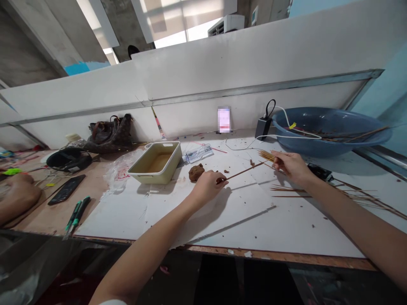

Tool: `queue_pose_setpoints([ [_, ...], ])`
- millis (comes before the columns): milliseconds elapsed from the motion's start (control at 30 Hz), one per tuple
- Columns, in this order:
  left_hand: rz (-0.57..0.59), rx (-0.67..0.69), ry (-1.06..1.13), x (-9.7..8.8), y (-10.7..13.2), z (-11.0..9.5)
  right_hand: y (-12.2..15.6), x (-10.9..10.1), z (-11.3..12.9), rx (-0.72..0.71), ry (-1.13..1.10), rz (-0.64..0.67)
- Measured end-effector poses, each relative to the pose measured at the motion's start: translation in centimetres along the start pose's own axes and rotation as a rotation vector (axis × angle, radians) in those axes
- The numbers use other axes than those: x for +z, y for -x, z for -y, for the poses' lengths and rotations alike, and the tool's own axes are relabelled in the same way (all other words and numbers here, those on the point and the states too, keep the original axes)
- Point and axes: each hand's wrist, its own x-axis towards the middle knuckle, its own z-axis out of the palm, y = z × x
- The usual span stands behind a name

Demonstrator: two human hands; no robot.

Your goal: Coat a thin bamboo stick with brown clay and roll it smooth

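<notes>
Left forearm [159, 243] is nearest my camera. Left hand [208, 187] pinches a twig [243, 173], which slants rightward from that grip; brown lump [196, 173] just beside it, on its far left. Right hand [291, 166] grips yellow sticks [265, 155] near the twig's far end. Basin [307, 146] behind.

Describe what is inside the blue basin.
Thin brown sticks lie in the blue basin, one reaching toward its right side; whatever lies beneath them is covered.

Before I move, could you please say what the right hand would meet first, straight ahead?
Beyond the sticks it holds, the right hand would likely meet the white cable, or pass above; depth's unclear.
</notes>
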Motion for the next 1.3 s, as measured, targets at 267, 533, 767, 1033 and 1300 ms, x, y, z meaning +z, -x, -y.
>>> queue_pose_setpoints([
  [267,0.006,0.001,0.013,0.0,0.0,-0.1,0.1,0.1,0.0,-0.011,0.08,0.031],
  [533,0.034,0.03,-0.13,0.2,0.0,0.6,0.4,0.0,-0.2,-0.232,0.604,-0.003],
  [767,0.11,0.087,-0.191,0.5,0.0,0.7,6.9,5.0,-0.8,-0.613,1.049,0.494],
  [1033,-0.343,-0.124,0.112,-0.5,0.1,-0.1,11.4,10.3,-5.1,-0.736,1.277,0.711],
  [1300,-0.423,-0.13,0.188,-1.2,0.3,-0.1,12.8,9.1,-6.2,-0.76,1.313,0.695],
])
